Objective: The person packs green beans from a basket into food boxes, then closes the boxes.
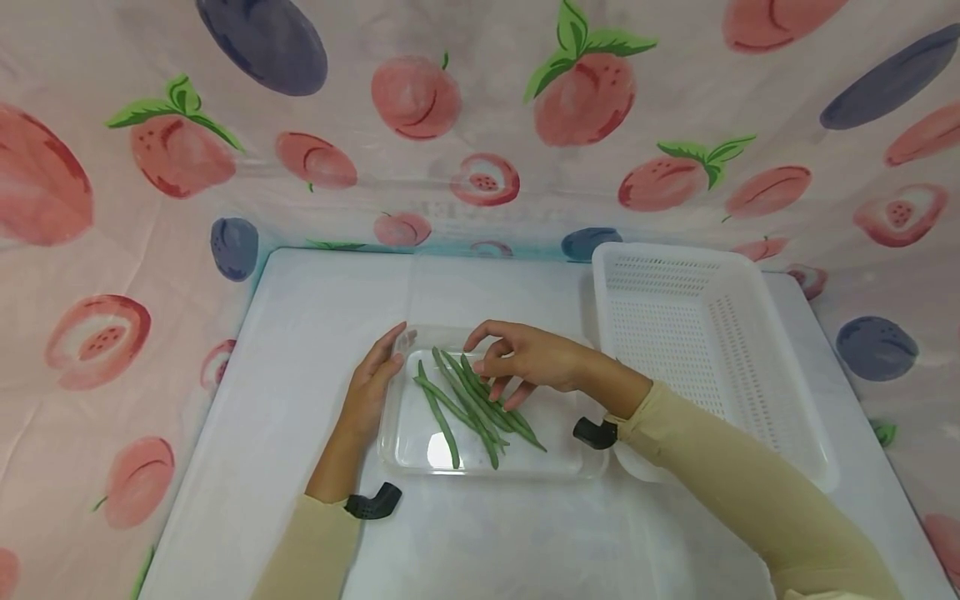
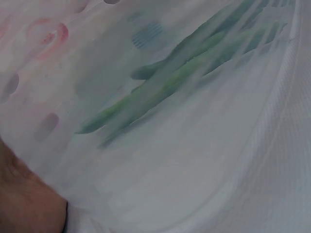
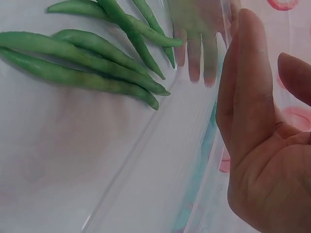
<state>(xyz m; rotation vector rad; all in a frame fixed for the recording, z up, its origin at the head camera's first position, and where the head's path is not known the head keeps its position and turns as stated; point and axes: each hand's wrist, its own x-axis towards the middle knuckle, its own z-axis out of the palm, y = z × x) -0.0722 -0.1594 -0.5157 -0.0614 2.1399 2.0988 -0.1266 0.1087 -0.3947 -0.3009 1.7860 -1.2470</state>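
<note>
Green beans (image 1: 472, 400) lay loose in clear tray (image 1: 420, 457) on tabletop (image 1: 315, 300). Your left hand (image 1: 372, 385) rested flat against tray's left wall. Your right hand (image 1: 525, 357) hovered over beans, fingers relaxed, holding nothing. Beans judged light, slim, snappable: pinch one mid-length.

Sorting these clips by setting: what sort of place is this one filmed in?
Probably a staged tabletop recording booth, not a real kitchen: a fruit-printed fabric backdrop encloses a white table holding a clear plastic tray of green beans and a white perforated plastic basket.
</note>
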